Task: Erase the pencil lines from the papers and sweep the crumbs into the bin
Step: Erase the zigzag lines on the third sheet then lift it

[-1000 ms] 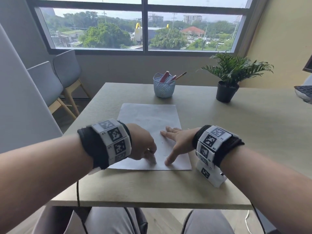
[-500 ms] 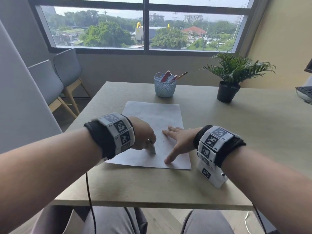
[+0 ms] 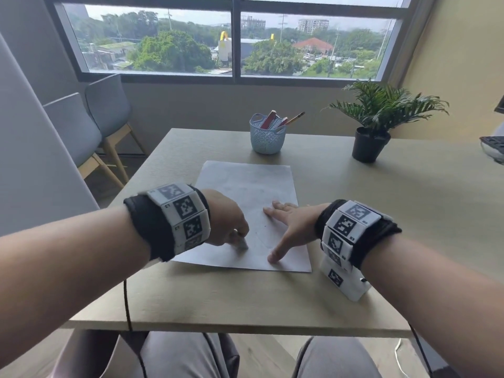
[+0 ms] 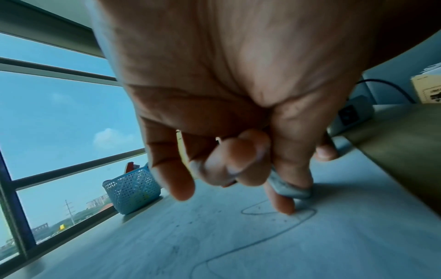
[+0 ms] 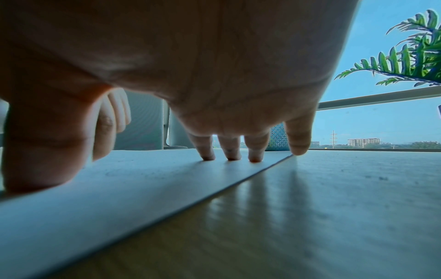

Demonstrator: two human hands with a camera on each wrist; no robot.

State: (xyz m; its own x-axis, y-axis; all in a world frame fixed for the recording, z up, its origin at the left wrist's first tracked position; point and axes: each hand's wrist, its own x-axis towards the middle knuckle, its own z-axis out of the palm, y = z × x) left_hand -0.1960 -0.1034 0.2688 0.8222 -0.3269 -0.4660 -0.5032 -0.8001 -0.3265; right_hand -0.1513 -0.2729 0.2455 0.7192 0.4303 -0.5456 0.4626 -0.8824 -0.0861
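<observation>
A white sheet of paper [image 3: 245, 186] lies on the wooden table [image 3: 381, 214] with faint curved pencil lines [image 4: 274, 241] and dark eraser crumbs [image 4: 188, 222] on it. My left hand [image 3: 229, 227] pinches a grey eraser [image 3: 241, 244], seen close in the left wrist view as a grey eraser [image 4: 288, 188] pressed to the sheet beside the pencil loop. My right hand [image 3: 289, 225] lies flat on the sheet's right part, fingers spread; its fingertips [image 5: 229, 154] press the paper [image 5: 119, 188] down near its right edge.
A light blue basket [image 3: 267, 135] with pencils stands behind the paper. A potted plant [image 3: 373, 132] sits at the back right. A dark object [image 3: 493, 148] is at the right edge. Two grey chairs [image 3: 90, 124] stand left of the table.
My left hand with the eraser has moved back and forth over the lower left of the sheet. The right hand has stayed flat on the paper.
</observation>
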